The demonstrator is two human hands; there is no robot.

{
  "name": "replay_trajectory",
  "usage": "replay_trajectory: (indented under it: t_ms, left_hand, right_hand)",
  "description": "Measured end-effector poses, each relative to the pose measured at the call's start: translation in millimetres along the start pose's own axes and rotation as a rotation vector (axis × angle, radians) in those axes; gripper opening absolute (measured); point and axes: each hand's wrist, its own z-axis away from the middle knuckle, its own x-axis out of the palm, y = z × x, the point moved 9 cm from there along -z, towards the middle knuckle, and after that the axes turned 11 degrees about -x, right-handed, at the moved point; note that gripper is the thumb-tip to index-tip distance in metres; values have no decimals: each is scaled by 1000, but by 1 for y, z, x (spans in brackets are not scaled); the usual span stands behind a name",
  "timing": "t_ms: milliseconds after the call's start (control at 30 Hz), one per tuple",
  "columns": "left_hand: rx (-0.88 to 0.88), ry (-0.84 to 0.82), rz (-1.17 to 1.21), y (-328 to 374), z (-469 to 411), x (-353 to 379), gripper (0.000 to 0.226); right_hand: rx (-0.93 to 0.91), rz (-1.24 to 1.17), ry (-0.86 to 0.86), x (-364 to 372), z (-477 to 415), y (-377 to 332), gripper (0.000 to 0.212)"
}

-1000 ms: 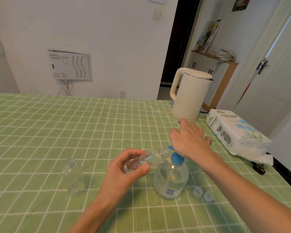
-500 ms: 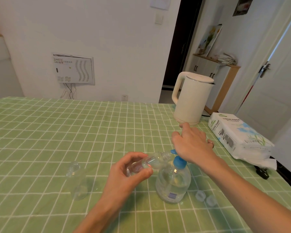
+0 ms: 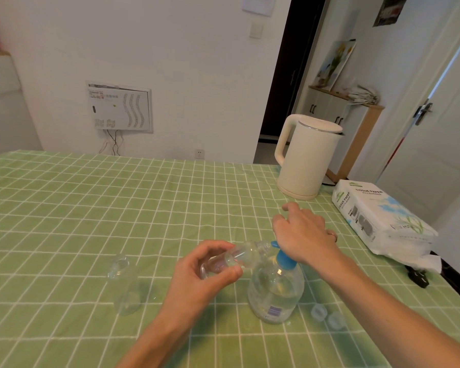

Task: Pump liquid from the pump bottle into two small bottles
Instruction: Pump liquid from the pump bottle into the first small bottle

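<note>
A clear pump bottle (image 3: 275, 290) with a blue pump head stands on the green checked tablecloth, partly filled with clear liquid. My right hand (image 3: 304, 233) rests palm-down on the pump head, fingers spread. My left hand (image 3: 209, 270) holds a small clear bottle (image 3: 239, 257) tilted almost flat, its open mouth at the blue spout. A second small clear bottle (image 3: 124, 285) stands upright and uncapped to the left, apart from both hands.
Two small translucent caps (image 3: 327, 316) lie right of the pump bottle. A cream kettle (image 3: 307, 158) stands at the back right, a tissue paper pack (image 3: 380, 216) beside it near the table's right edge, and a black plug (image 3: 420, 277) lies there too.
The view has tilted and shifted slightly. Both hands keep the same hold; the small bottle stays at the spout and my right hand stays on the pump head.
</note>
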Motion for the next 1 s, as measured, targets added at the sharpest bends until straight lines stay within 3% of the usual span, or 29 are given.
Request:
replay_trajectory:
  t_ms: [1000]
  left_hand:
    - [-14, -1, 11, -5, -2, 2, 34]
  right_hand:
    - [6, -27, -12, -1, -2, 1, 47]
